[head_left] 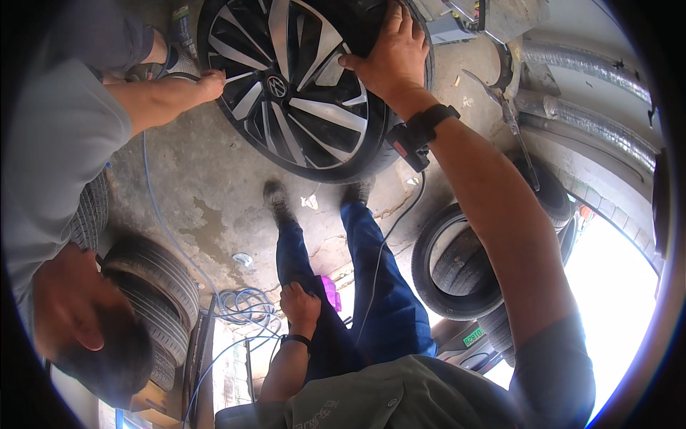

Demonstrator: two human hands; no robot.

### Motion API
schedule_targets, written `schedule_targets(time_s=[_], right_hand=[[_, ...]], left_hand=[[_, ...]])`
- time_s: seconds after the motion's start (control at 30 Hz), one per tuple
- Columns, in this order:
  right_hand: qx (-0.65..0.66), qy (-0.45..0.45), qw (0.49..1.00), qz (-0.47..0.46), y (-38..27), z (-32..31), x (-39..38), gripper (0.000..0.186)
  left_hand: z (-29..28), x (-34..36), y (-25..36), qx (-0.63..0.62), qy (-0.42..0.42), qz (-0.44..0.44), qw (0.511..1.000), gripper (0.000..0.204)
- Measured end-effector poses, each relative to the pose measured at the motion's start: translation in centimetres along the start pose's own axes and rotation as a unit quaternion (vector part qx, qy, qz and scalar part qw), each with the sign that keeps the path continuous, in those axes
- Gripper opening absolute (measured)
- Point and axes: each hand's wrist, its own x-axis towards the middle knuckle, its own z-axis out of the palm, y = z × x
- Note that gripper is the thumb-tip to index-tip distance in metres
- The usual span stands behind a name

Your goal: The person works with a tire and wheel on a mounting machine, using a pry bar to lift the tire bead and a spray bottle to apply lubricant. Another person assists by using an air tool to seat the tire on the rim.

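Observation:
A car wheel point(286, 121) with black-and-silver alloy spokes and a black tyre fills the upper middle. My right hand point(393, 61) grips its upper right side, thumb reaching over the spokes and fingers over a black area I cannot make out. On that wrist a black strap carries a small device point(411, 143). Beside my thigh, my left hand point(300, 309) is closed in a fist against something dark; what it holds, if anything, is hidden. At the wheel's left edge another person's hand point(209, 84) touches or nearly touches the tyre.
A person point(64, 171) bends in from the left. Stacked tyres point(153, 286) stand at lower left, more tyres point(457, 268) at right. A blue hose point(246, 304) coils on the floor. A thin black cable point(393, 229) hangs from my wrist device. Foil-wrapped pipes point(586, 118) line the right wall.

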Motion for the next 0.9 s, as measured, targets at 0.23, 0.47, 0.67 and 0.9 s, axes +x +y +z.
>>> schedule_targets(time_s=[0.23,0.47,0.67,0.9], right_hand=[[0.002,0.01,1.0,-0.009,0.1,-0.4,0.1,0.12],[0.007,0.021,1.0,-0.012,0.1,0.1,0.1,0.12],[0.017,0.004,1.0,-0.002,0.0,-0.3,0.2,0.12],[0.023,0.089,0.994,-0.058,2.2,1.1,1.7,0.12]], left_hand=[[-0.1,0.3,0.4,0.0,-0.006,0.0,1.0,0.027],[-0.4,0.8,0.0,0.001,-0.002,0.005,1.0,0.028],[-1.1,0.8,0.2,-0.017,-0.019,-0.014,1.0,0.027],[-3.8,9.2,-1.8,-0.195,-0.024,0.012,0.98,0.026]])
